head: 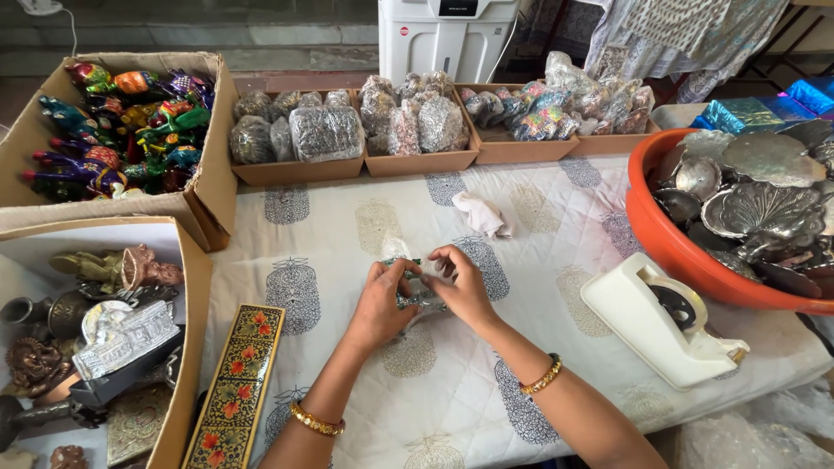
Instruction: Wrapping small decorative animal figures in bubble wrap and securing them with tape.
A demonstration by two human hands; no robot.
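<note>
Wrapped item (419,291): small, in clear plastic, mid-cloth, pinched between left hand (382,306) and right hand (459,288), both closed on it, fingertips meeting. Cloth (539,243): white, printed; open room around the hands. Rag (483,214): just beyond. Tape dispenser (653,323): white, near right. Orange tub (669,239): metal dishes, right edge. Painted box (236,386): long, floral, near left. Trays (417,161): wrapped bundles, far edge. Cartons (204,187): figurines, left.

Matt quilted cloth (539,260) covers the bench. The tape dispenser (647,326) is smooth cream plastic, the tub (673,247) glossy orange plastic holding dull metal dishes (764,208); the boxes (204,187) are rough cardboard.
</note>
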